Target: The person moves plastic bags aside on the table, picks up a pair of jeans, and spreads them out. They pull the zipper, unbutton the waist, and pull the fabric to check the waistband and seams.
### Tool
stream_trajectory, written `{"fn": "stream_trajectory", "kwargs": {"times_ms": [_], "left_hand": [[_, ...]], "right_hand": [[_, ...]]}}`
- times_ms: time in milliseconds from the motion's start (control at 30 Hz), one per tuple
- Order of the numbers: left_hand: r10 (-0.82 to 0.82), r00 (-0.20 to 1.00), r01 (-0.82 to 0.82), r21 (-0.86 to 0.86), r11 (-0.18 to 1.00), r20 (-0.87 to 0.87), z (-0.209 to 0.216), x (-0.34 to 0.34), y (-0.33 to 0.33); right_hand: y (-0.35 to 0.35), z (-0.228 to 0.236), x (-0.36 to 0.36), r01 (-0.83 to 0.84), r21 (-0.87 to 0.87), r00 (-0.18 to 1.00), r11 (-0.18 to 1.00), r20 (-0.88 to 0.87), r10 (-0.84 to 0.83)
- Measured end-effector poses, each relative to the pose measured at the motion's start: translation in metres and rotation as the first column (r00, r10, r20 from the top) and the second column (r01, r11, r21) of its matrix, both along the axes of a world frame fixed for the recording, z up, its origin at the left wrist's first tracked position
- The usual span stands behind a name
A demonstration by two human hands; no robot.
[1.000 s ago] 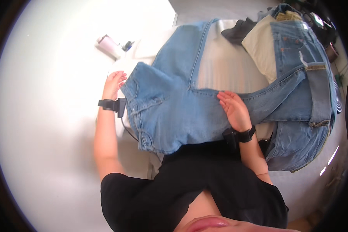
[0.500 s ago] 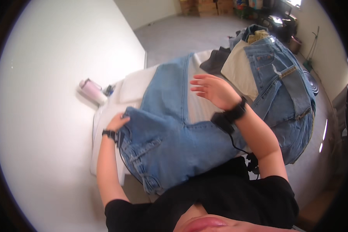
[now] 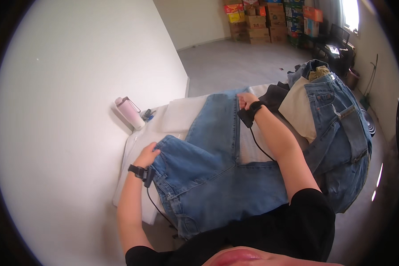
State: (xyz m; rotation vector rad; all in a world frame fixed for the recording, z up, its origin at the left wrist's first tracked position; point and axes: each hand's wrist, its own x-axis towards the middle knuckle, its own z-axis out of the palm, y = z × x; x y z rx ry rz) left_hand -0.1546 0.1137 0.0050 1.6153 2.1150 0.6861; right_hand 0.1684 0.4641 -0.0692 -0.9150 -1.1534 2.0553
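A pair of blue jeans (image 3: 208, 177) lies spread over a white-covered table (image 3: 139, 144), its waist toward the near left and its legs apart. My left hand (image 3: 147, 155) pinches the upper corner of the waistband, which is raised a little in a fold. Farther off, my right hand (image 3: 247, 101) is closed on the inner edge of the far leg, with the fingertips partly hidden. Both wrists carry black straps with small dark devices and cables.
A pink and white bottle (image 3: 129, 111) stands at the table's left by the white wall (image 3: 88, 57). Folded white cloth (image 3: 177, 116) lies beyond the jeans. More jeans (image 3: 341, 142) are heaped at the right. Cardboard boxes (image 3: 257, 26) are stacked far back.
My right hand has come down from above the table, gone farther away and closed on the leg's edge. The left hand keeps its hold on the waistband. The whole view has tilted up.
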Motion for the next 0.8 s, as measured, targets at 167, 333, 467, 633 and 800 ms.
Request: {"fn": "stream_trajectory", "kwargs": {"times_ms": [167, 333, 467, 633, 800], "left_hand": [[0.042, 0.997, -0.044, 0.021, 0.999, 0.061, 0.002, -0.032, 0.007], [0.162, 0.98, -0.151, -0.103, 0.983, 0.112, -0.022, -0.058, 0.009], [0.204, 0.977, -0.19, -0.184, 0.965, 0.064, -0.034, -0.053, -0.014], [0.115, 0.993, -0.107, -0.275, 0.955, 0.014, -0.035, -0.047, -0.045], [0.123, 0.978, -0.162, -0.24, 0.957, -0.168, -0.015, -0.029, -0.058]], "right_hand": [[-0.038, 0.095, 0.031, 0.291, 0.16, 0.835, 0.943, -0.524, -0.169], [-0.022, 0.044, 0.037, 0.297, -0.115, 0.953, 0.948, -0.017, -0.301], [-0.025, 0.003, 0.004, 0.405, -0.174, 0.912, 0.898, 0.001, -0.411], [0.019, -0.037, -0.007, 0.458, -0.312, 0.856, 0.832, -0.1, -0.508], [0.024, -0.026, -0.014, 0.304, -0.067, 0.939, 0.95, 0.186, -0.288]]}}
